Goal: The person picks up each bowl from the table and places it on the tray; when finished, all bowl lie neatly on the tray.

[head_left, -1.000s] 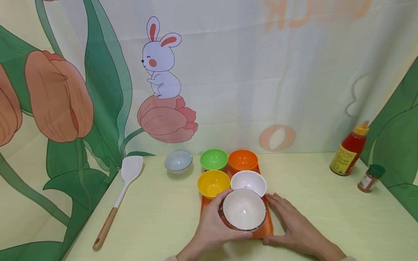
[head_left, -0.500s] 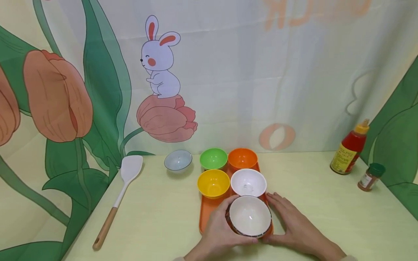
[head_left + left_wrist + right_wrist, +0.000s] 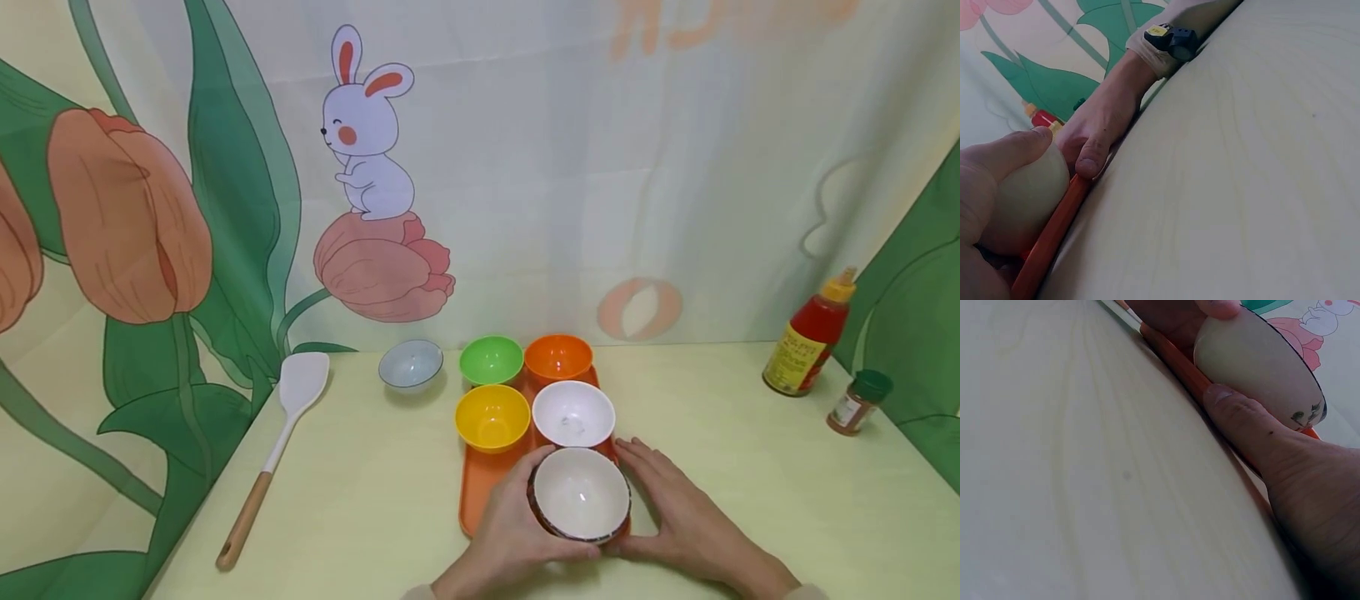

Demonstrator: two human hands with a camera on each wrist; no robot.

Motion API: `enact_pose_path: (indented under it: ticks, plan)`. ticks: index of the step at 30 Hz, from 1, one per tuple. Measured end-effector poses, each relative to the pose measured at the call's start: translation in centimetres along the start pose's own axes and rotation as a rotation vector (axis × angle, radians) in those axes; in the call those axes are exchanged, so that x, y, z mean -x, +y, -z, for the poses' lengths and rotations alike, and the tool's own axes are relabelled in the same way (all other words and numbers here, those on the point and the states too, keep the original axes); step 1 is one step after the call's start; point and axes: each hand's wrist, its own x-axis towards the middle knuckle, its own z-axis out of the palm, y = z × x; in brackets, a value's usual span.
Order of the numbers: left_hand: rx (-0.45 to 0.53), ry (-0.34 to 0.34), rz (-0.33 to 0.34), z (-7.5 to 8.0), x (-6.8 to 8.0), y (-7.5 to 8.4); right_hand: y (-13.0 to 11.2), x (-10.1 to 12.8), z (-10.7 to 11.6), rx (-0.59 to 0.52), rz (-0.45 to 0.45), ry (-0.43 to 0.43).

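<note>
On the near right corner of the orange tray (image 3: 474, 500), the cream bowl (image 3: 581, 493) with the dark speckled rim now sits lower and further right than it did a second ago, when it was held up over the tray's middle, close against the white bowl (image 3: 573, 412). Half a second ago it was already sliding toward that corner; now it appears to rest on the tray, just in front of the white bowl and apart from the yellow bowl (image 3: 492, 414). The left hand (image 3: 510, 533) keeps its grip on it, fingers and thumb curled round the bowl's left wall, which the left wrist view confirms with the thumb (image 3: 1016, 150) lying over the pale side. The right hand (image 3: 678, 512) has hardly moved: it lies flat on the worktop (image 3: 360, 500) beside the tray, fingers straight, its thumb (image 3: 1235, 415) pressed along the tray's right edge and against the bowl's base, holding nothing. My reading is that the bowl has just been set down and the tray is being steadied, though whether the bowl's full weight is on the tray cannot be told. The green bowl (image 3: 491, 359) and the orange bowl (image 3: 558, 357) stand unchanged at the back, the grey-blue bowl (image 3: 410, 365) and the spatula (image 3: 273, 450) off to the left, the sauce bottle (image 3: 810, 337) and the spice jar (image 3: 858, 402) far right.
</note>
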Motion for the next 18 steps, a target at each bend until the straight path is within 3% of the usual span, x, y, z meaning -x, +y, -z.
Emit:
enact_pose_path:
  ticks: [4, 10, 18]
  plan:
    - [-0.044, 0.006, -0.012, 0.1, 0.1, -0.1, 0.0, 0.0, -0.1, -0.003, 0.001, 0.000]
    - [0.019, 0.024, -0.046, 0.4, 0.2, -0.1, -0.1, 0.1, -0.2, -0.020, -0.006, -0.004]
    - [0.051, 0.082, -0.068, 2.0, -0.2, 1.7, -0.1, -0.1, -0.1, -0.014, -0.044, -0.022]
